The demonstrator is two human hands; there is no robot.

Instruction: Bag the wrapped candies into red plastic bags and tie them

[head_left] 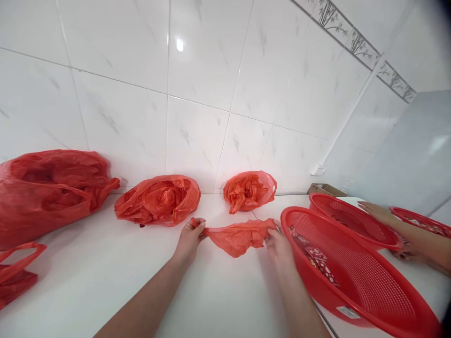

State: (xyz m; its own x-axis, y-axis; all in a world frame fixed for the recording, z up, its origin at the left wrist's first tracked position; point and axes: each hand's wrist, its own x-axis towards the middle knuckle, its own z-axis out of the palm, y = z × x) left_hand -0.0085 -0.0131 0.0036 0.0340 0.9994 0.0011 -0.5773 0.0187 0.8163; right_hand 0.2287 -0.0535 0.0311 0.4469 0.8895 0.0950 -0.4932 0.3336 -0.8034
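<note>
A crumpled red plastic bag (237, 237) is stretched between my two hands just above the white counter (105, 272). My left hand (190, 239) pinches its left end, fingers closed. My right hand (278, 244) grips its right end, fingers closed. Right beside that hand stands a red mesh basket (355, 277) with red patterned packets (315, 258) inside.
Several more red plastic bags lie along the tiled wall: a large one (49, 188) at the left, one (158, 199) in the middle, one (250, 190) behind my hands. Another person's hand (375, 210) rests by a second red basket (352, 220) at the right.
</note>
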